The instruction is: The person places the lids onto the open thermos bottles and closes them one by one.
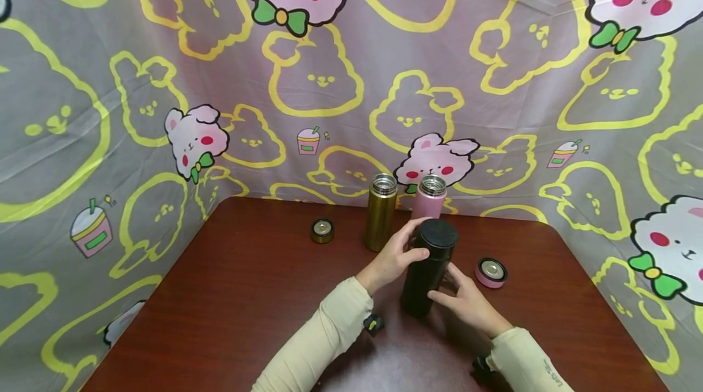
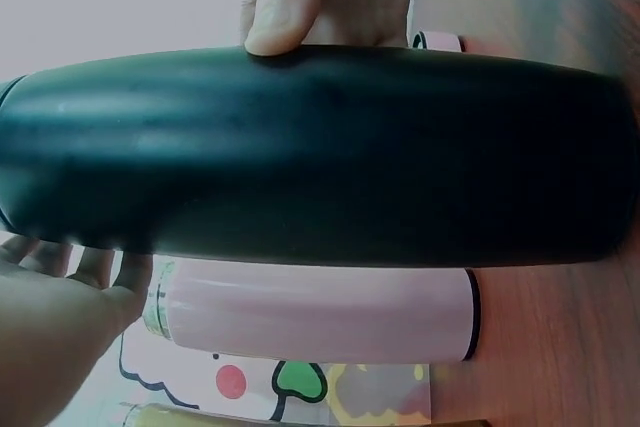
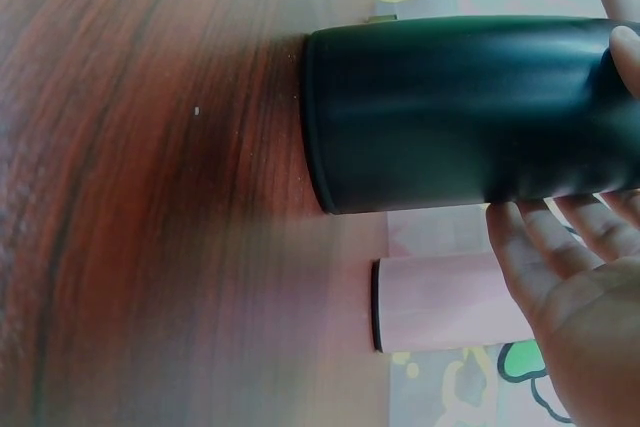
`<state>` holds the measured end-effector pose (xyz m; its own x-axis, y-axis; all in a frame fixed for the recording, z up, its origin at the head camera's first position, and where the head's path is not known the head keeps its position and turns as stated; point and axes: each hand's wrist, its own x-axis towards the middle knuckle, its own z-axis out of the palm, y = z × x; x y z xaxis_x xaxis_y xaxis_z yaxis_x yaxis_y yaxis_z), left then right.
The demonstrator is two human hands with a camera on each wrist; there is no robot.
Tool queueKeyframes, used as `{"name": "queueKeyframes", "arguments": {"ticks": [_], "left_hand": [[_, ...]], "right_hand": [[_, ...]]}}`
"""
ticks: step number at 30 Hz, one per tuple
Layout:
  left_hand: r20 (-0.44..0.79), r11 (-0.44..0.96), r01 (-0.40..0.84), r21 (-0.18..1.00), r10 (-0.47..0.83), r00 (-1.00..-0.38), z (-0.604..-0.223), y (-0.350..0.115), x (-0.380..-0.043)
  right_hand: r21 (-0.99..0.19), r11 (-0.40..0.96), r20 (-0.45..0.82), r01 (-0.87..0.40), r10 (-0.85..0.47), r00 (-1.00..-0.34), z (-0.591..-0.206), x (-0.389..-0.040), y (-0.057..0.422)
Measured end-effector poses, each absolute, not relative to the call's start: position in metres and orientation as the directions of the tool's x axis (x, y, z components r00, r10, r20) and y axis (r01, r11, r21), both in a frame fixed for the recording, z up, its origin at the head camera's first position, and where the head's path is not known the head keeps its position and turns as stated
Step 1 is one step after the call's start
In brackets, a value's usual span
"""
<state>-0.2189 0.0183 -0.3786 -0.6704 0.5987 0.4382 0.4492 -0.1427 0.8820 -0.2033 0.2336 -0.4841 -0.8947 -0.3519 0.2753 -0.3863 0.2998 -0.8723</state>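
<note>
- The black flask is held over the near middle of the worktop, close to upright; whether its base touches the wood I cannot tell.
- It is a tall, straight cylinder with a smooth dark finish and soft bluish sheen along its side in both wrist views.
- Its lid is on: flat-topped, equally dark, with a thin seam where it meets the body.
- The left grip is grasping the black flask high up, thumb across the front just below the lid, fingers round the far side.
- The right grip is grasping it lower down, thumb on the near side and fingers behind.
- Lettering: small dark characters run along the right sleeve, too small to read with certainty; the side of the black flask that shows is plain.
- Behind it stand the gold flask and the pink flask, side by side, steel necks bare.
- The gold lid lies left of the gold flask, the pink lid right of the black one, both with inner faces up.
- The cloth behind carries bow-tied rabbits, yellow outlines and drink cups.
</note>
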Motion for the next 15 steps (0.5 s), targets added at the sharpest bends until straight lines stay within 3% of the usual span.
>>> {"name": "queueKeyframes", "arguments": {"ticks": [15], "left_hand": [[0.451,-0.113,0.467,0.877,0.526,-0.721,-0.405,0.022,-0.239]], "right_hand": [[-0.876,0.310,0.256,-0.369,-0.350,-0.901,-0.484,-0.204,0.235]]}}
